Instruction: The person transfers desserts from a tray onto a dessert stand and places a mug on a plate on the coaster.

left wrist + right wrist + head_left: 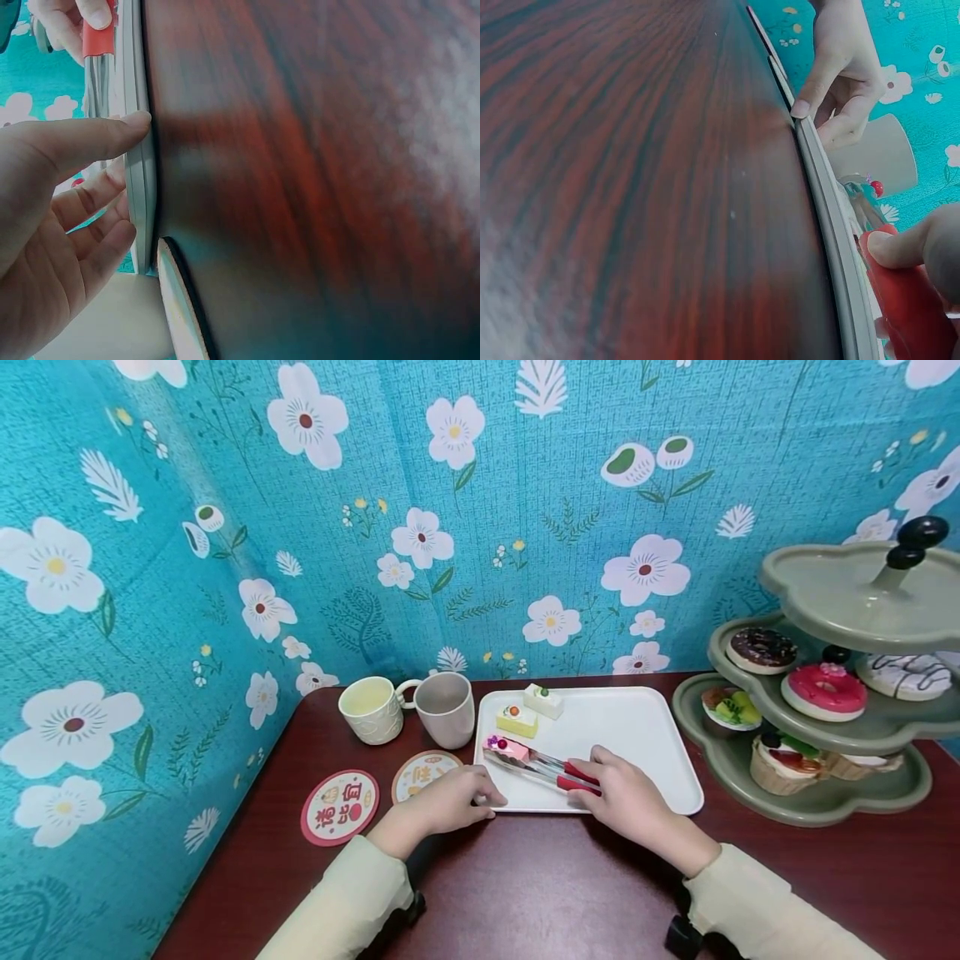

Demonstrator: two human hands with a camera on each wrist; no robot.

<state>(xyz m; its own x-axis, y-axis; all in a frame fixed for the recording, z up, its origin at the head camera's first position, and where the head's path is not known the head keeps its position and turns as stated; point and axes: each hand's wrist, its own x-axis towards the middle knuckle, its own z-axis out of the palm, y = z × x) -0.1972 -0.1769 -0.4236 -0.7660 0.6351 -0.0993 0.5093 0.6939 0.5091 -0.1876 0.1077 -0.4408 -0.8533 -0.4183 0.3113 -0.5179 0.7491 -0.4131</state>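
My right hand (630, 795) grips the red handles of metal tongs (576, 784). The arms of the tongs lie around a small pink cake slice (507, 747) with a red berry and purple topping, at the left of a white tray (637, 735). Whether the cake touches the tray beneath is hard to tell. Behind it on the tray sit a yellow cake slice (517, 721) and a white cake piece (544, 702). At the tray's front left corner my left hand (450, 797) pinches the rim, thumb on the outer side (112, 142).
Left of the tray stand a grey mug (446, 714) and a cream mug (371, 714). Two round coasters, one red-rimmed (341, 807) and one orange (420, 768), lie before them. A green tiered stand (802, 814) with doughnuts and tarts is at the right.
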